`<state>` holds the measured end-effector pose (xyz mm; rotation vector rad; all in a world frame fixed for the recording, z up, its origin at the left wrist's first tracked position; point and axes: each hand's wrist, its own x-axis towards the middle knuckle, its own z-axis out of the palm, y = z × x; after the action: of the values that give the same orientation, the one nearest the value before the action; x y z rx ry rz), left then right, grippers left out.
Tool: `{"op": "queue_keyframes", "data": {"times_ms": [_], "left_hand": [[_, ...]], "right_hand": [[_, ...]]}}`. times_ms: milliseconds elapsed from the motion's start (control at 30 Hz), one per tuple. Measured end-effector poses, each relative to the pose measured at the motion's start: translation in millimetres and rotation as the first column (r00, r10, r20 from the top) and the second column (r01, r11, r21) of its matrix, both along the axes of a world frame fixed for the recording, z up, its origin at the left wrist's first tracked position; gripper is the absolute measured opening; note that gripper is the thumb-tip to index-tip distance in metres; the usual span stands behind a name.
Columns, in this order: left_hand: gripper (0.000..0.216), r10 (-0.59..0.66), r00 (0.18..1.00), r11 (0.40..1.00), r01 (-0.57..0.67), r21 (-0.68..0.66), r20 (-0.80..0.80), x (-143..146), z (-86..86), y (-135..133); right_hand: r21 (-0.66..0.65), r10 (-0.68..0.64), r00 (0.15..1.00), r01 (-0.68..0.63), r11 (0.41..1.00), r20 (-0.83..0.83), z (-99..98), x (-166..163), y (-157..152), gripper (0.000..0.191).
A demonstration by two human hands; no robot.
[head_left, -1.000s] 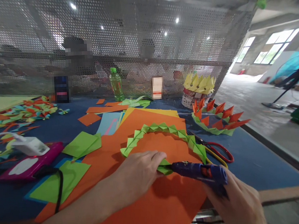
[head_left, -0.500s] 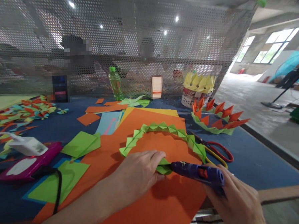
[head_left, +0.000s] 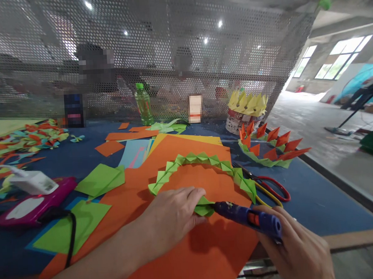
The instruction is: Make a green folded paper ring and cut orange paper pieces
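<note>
With thumb and fingers, my left hand (head_left: 180, 208) pinches a folded green paper piece (head_left: 205, 207) at the near side of a ring-shaped strip. My right hand (head_left: 300, 242) grips a dark blue glue gun (head_left: 246, 215); its nozzle meets the right end of that piece. Behind my hands, the green folded-paper chain (head_left: 203, 158) curves in an arc over large orange paper sheets (head_left: 192, 255). My left hand covers part of the chain, so I cannot tell how the pinched piece joins it.
Scissors (head_left: 272, 189) lie right of the chain, before an orange-and-green paper crown (head_left: 273, 147). A yellow paper crown (head_left: 247, 103) sits on a roll behind. Green squares (head_left: 101, 179) and a magenta power strip (head_left: 36, 203) lie left. A green bottle (head_left: 144, 104) stands against the mesh.
The glue gun and my right hand have shifted very slightly right. My left hand keeps its pinch on the green piece.
</note>
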<state>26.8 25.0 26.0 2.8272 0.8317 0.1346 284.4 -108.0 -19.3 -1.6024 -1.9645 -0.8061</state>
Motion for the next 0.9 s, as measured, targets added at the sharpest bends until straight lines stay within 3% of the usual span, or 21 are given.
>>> {"op": "queue_keyframes", "data": {"times_ms": [900], "left_hand": [[0.036, -0.009, 1.000, 1.000, 0.009, 0.016, 0.017, -2.6, -2.4, 2.8]], "right_hand": [[0.024, -0.068, 0.997, 0.069, 0.997, -0.025, 4.6, 0.0, -9.2, 0.023]]}}
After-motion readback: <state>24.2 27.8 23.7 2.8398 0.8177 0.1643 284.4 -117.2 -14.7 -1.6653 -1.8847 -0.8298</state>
